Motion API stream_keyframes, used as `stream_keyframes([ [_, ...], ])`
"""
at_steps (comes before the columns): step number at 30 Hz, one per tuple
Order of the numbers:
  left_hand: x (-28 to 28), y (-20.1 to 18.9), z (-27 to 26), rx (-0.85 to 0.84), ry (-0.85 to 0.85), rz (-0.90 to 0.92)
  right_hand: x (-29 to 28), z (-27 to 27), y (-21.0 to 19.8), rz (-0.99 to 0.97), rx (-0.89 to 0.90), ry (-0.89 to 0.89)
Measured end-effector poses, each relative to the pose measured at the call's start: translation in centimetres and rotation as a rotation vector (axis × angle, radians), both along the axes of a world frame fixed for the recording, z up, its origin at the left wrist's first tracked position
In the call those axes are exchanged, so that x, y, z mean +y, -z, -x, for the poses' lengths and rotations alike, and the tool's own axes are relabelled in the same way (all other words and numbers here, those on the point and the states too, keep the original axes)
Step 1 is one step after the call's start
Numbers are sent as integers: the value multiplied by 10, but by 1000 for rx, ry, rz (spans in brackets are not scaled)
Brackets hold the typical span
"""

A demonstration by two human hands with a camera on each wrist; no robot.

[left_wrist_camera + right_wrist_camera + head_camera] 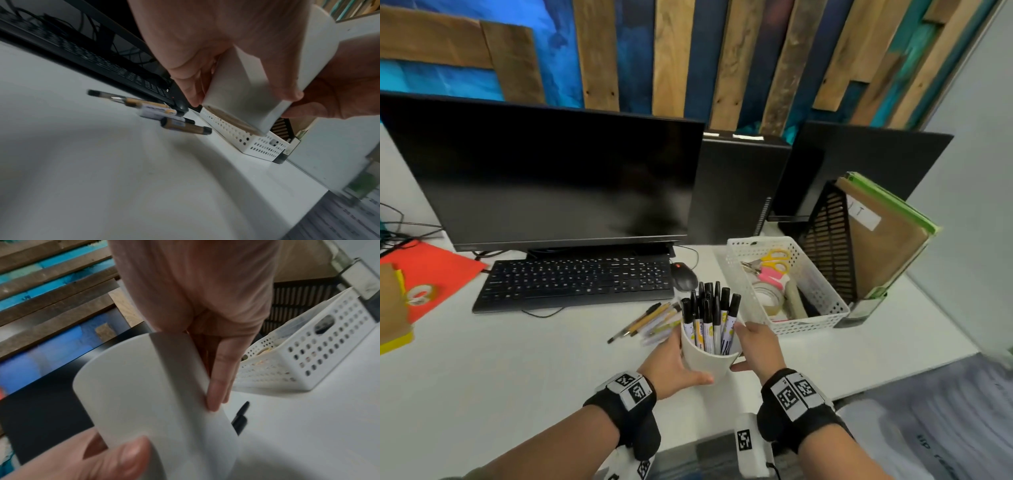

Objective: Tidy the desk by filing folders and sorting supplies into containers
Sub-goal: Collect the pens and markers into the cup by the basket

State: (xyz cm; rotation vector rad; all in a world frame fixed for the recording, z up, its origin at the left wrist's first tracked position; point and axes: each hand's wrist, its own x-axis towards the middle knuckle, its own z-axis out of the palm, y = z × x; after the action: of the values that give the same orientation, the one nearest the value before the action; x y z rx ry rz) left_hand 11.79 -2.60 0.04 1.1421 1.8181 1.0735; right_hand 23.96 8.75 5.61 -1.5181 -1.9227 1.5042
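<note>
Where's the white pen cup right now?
In the head view, the white pen cup sits near the desk's front edge, held between the left hand and right hand, just before the white basket.

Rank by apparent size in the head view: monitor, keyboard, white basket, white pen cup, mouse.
1. monitor
2. keyboard
3. white basket
4. white pen cup, held in both hands and nearest the camera, so likely flattered
5. mouse

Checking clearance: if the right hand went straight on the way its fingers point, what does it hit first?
Probably the white basket. The right hand grips the pen cup with fingers pointing forward along its side, and the basket's near wall sits just beyond them. Depth is unclear; the loose pens lie further left.
</note>
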Motion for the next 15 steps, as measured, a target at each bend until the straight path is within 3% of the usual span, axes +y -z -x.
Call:
stream_keyframes([
  [15, 137, 24, -113, 28, 203, 133, 120, -126, 30, -9, -117, 210],
])
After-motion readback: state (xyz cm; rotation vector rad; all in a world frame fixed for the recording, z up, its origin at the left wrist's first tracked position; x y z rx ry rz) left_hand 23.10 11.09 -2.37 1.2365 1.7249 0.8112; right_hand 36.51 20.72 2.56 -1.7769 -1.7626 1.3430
